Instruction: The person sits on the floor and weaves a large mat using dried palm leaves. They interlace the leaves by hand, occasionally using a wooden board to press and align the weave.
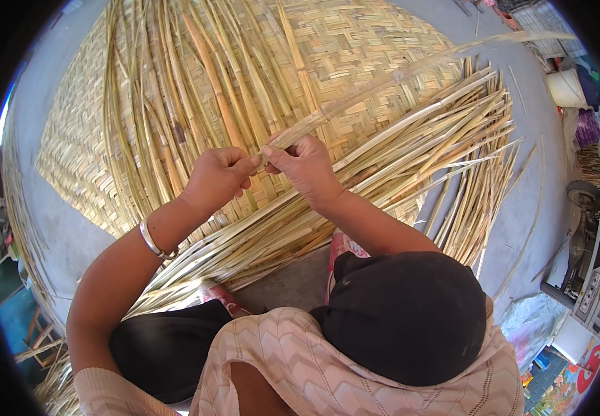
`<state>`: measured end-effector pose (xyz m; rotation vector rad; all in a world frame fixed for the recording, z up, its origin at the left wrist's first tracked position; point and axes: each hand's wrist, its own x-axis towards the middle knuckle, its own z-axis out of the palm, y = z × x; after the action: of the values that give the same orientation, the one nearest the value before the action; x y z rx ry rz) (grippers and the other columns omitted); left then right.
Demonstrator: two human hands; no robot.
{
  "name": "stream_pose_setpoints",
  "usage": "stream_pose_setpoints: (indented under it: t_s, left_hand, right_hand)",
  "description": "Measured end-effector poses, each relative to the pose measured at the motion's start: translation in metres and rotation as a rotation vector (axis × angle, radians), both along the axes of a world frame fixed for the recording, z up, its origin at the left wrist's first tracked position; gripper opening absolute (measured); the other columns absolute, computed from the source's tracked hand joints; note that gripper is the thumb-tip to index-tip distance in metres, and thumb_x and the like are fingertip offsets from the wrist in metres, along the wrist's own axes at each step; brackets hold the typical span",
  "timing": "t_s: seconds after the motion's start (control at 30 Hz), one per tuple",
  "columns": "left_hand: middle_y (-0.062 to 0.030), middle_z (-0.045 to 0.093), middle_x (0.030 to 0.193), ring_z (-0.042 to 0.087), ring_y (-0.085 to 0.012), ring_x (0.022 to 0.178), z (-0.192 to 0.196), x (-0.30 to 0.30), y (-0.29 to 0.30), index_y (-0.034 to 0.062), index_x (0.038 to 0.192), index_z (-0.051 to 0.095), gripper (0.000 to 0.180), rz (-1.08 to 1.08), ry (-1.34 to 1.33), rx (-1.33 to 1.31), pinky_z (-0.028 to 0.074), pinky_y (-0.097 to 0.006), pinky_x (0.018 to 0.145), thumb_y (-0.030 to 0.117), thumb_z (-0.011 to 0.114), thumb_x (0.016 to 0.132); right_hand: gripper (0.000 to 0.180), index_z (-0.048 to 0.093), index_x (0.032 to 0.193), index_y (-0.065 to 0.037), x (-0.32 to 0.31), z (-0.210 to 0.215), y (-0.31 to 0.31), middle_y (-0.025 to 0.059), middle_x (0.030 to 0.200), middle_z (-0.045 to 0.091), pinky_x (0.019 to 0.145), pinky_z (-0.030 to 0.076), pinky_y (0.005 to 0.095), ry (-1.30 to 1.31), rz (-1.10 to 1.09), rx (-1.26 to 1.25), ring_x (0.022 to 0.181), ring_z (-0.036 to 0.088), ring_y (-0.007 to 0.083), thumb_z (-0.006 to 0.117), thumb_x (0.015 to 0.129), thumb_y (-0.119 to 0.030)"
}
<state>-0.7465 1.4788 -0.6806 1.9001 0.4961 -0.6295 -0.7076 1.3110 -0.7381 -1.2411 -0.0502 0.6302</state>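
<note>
And it is all happening above the woven mat (376, 35), spread across the grey floor (525, 222). A long, pale reed strip (383, 82) is held up in front of the body, its near end caught between two hands over the near half of the mat. By the right hand (308, 170) a tight grip is kept on it, thumb pressed against curled fingers. By the left hand (218, 179) the very end is pinched, that grip narrow too, fingertips brought almost against those of the right. From there the strip is carried outward above the mat, past its right edge, its far tip seen over the floor.

Below, a thick bundle of reeds (425, 142) is laid slantwise along the mat's near edge, the ends fanned out beyond the right edge onto the floor. A looser row of stalks (211, 68) is stretched from the far edge toward the middle, left of centre, one or two of them tinged orange-brown.

A silver bangle (149, 239) is worn on the left wrist. Two knees in black cloth (411, 319) are bent at the near side, and pink patterned shoes (345, 248) are glimpsed by the bundle. Well off to the right, a white bucket (567, 88) is seen among assorted items.
</note>
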Motion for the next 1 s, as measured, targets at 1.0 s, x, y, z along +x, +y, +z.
stream_pose_setpoints:
  t_s: [1.0]
  left_hand:
    - [-0.0046, 0.060, 0.062, 0.057, -0.0116, 0.054, -0.041, -0.016, 0.035, 0.0006, 0.076, 0.063, 0.027, -0.092, 0.151, -0.044, 0.049, -0.026, 0.053, 0.023, 0.066, 0.090]
  right_hand:
    - [0.021, 0.063, 0.100, -0.001, 0.063, -0.035, -0.070, 0.0082, 0.090, 0.068, 0.070, 0.056, 0.0293, -0.092, -0.308, -0.136, 0.078, 0.066, 0.0149, 0.066, 0.091, -0.020]
